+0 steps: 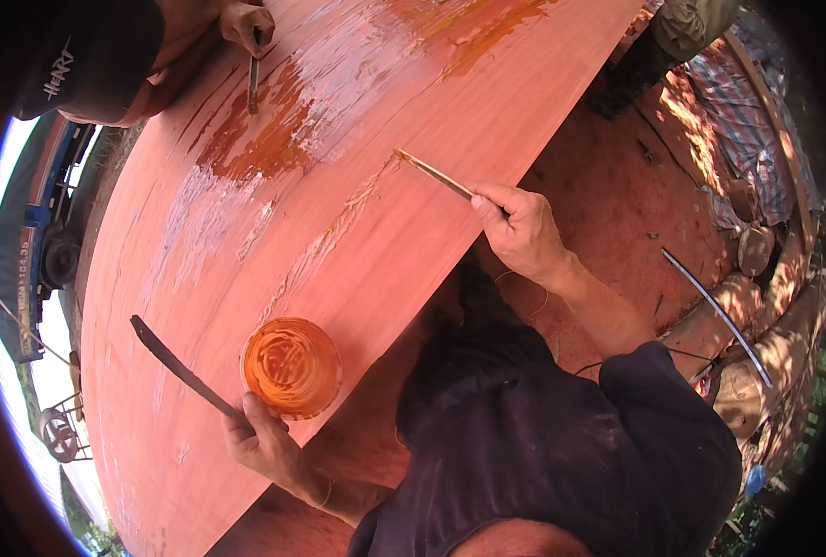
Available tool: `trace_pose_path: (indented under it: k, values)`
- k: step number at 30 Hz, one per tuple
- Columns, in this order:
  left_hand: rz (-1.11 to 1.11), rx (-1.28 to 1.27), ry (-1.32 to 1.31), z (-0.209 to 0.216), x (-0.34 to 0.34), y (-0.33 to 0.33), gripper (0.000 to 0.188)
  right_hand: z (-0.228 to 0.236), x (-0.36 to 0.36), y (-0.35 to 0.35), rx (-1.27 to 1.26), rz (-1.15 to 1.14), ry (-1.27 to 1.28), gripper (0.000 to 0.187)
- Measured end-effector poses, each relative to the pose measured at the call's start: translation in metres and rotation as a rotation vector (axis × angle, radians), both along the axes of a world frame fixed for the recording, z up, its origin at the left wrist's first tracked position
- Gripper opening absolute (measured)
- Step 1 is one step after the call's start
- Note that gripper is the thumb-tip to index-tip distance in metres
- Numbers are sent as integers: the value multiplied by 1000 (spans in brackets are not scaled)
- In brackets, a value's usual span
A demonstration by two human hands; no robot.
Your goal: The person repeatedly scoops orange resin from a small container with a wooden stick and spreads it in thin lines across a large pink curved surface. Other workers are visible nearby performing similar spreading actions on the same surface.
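Note:
My right hand (524, 232) is closed round a thin, flat stick (436, 176). The stick's far tip meets the reddish wooden panel (487, 121) at the upper end of a narrow, wet, ridged streak (325, 237). Lower left, my left hand (269, 450) grips a dark, slightly curved strip (181, 369) that sticks out up and left. Against the thumb of that hand is a round tub (290, 369) of glossy amber liquid; whether the fingers also support it from below is hidden.
Across the panel, a co-worker's hand (246, 23) holds a flat stick (253, 88) over a wet brown patch (255, 125). Right of the panel lie reddish ground (608, 223), a pale strip (717, 316) and logs (747, 399). A blue vehicle (34, 241) stands far left.

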State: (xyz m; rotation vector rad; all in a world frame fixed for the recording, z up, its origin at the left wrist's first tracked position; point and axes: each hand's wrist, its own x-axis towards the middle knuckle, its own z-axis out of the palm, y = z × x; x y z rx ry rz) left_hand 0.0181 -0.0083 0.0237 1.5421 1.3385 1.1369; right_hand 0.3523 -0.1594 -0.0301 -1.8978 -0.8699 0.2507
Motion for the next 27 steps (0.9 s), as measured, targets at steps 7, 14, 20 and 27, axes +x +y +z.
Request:
trace_pose_path:
  k: [7,14,20,27]
  values:
    - [22,1,32,-2,-4,1,22,-13,5,-1,-20,-22,4,23]
    - [-16,-1,-11,-4,-6,4,22,-12,-9,0,-18,40,-2,23]
    - [-14,-8,-4,-5,-7,6,22,-21,-24,10,-132,-2,-412,23]
    - [-21,-17,-14,-3,-6,8,21,-15,-45,8,-220,63,-461,24]
